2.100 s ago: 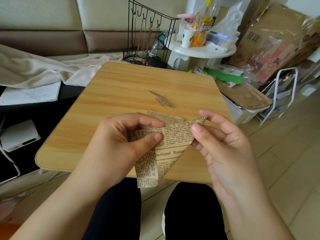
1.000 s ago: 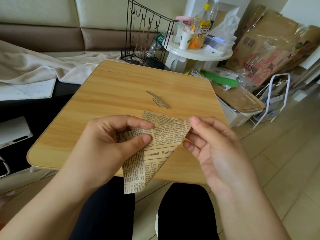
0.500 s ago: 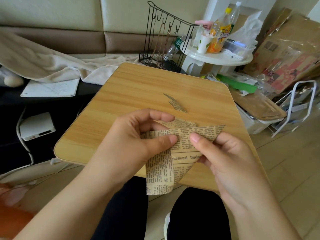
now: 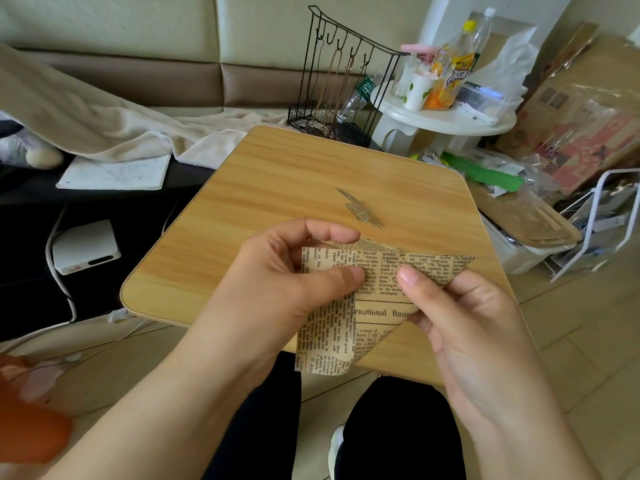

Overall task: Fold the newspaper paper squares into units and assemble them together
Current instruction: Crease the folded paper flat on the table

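A tan newspaper-print paper square [image 4: 367,306], partly folded into a downward-pointing triangle, is held in the air above the near edge of the wooden table [image 4: 263,209]. My left hand [image 4: 287,285] pinches its left part between thumb and forefinger. My right hand [image 4: 464,317] pinches the right part, thumb on the printed face and fingers behind. A folded newspaper unit [image 4: 362,209], narrow and pointed, lies flat on the table just beyond my hands.
A black wire rack [image 4: 339,84] stands past the table's far edge. To the right are a white round side table [image 4: 446,119] with bottles and cups, cardboard boxes and a white metal frame [image 4: 602,216]. A beige blanket, a notebook [image 4: 114,173] and a white box [image 4: 85,245] lie left.
My right thumb slid left along the top fold toward my left thumb, leaving the right corner of the paper sticking out. The head view shifted left.
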Motion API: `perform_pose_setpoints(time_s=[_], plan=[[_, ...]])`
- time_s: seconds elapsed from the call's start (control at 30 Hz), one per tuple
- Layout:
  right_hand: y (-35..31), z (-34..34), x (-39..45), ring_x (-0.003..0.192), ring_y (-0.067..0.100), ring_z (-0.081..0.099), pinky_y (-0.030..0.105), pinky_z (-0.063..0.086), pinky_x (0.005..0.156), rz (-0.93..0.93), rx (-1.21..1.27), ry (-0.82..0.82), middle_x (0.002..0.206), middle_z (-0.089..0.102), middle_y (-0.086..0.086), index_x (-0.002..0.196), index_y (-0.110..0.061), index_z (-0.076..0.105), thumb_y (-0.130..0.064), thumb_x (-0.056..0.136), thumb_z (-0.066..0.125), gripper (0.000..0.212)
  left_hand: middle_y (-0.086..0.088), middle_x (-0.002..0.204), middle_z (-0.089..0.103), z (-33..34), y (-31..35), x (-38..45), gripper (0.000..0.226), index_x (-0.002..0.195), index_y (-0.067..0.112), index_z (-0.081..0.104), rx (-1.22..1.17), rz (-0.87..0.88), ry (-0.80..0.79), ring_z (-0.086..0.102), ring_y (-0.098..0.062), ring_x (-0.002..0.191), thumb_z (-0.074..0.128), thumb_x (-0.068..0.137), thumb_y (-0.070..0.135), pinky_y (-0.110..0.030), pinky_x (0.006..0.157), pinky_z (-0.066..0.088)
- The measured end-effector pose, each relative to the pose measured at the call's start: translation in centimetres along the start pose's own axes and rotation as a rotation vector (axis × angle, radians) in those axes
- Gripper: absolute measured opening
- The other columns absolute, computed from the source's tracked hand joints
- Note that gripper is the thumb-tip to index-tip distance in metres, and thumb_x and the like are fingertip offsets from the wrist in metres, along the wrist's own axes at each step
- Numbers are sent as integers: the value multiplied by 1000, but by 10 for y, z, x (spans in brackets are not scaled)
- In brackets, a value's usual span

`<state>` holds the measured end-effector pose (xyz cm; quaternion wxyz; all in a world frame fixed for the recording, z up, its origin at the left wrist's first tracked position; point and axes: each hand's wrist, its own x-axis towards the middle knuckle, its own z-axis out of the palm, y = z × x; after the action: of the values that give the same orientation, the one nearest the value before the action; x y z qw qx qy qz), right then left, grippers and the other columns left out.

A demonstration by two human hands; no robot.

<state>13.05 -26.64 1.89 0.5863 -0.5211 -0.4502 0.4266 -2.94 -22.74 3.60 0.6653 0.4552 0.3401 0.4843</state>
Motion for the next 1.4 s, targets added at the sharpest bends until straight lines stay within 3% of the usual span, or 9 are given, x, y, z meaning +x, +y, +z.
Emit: perform_pose_setpoints(time_s=[0.23, 0.5, 0.67, 0.77, 0.87, 1.03, 1.2, 1.4], plan=[[-6, 3, -3, 92, 17, 71, 37, 50, 87, 22, 24, -7, 91, 76, 4, 80, -23, 78, -27, 67, 80, 14, -5, 76, 70, 1, 0, -2, 29, 79, 16, 71, -24, 2, -5, 68, -17, 61, 71, 52, 6, -21, 54, 53], [-10, 5, -6, 86, 14, 71, 33, 52, 82, 32, 55, 4, 87, 76, 3, 74, -24, 78, -16, 63, 84, 15, -4, 85, 70, -2, -1, -5, 26, 80, 19, 75, 42, 88, -20, 69, -19, 68, 77, 57, 7, -23, 61, 55], [-10, 4, -7, 85, 12, 71, 26, 53, 77, 22, 64, -10, 86, 76, 3, 75, -25, 78, -20, 63, 81, 12, 0, 87, 72, -4, -1, -7, 23, 84, 23, 75, 178, 162, -33, 68, -18, 73, 81, 65, 11, -25, 68, 57], [-8, 2, -8, 85, 16, 70, 33, 53, 82, 15, 55, 0, 87, 76, 5, 78, -21, 78, -28, 63, 82, 17, 0, 78, 72, -3, 1, -8, 19, 84, 21, 74, 220, 173, -46, 68, -15, 70, 76, 65, 16, -23, 65, 56], [-8, 3, -9, 86, 18, 69, 38, 53, 86, -6, 27, 1, 88, 75, 7, 82, -19, 77, -46, 53, 86, 40, 0, 77, 73, -4, 0, -8, 16, 84, 22, 75, 260, 180, -56, 69, -15, 70, 78, 69, 16, -24, 66, 56], [-7, 3, -11, 86, 22, 67, 48, 51, 91, 1, 11, 17, 92, 73, 15, 83, -16, 76, -48, 56, 83, 43, 2, 78, 72, -3, -3, -8, 16, 81, 25, 74, 290, 195, -41, 69, -15, 73, 72, 66, 20, -27, 69, 56], [-9, 4, -11, 83, 18, 67, 41, 51, 87, 27, 23, 34, 86, 75, 9, 76, -18, 77, -26, 69, 75, 11, 1, 81, 73, -2, -3, -8, 16, 80, 27, 74, 331, 206, -24, 69, -18, 77, 81, 66, 25, -33, 76, 56], [-9, 4, -11, 82, 16, 68, 38, 53, 85, 37, 39, 65, 83, 75, 6, 75, -19, 77, -25, 68, 72, 10, 2, 80, 74, 1, -3, -8, 22, 82, 27, 74, 329, 195, -8, 70, -16, 73, 72, 60, 28, -28, 71, 58]])
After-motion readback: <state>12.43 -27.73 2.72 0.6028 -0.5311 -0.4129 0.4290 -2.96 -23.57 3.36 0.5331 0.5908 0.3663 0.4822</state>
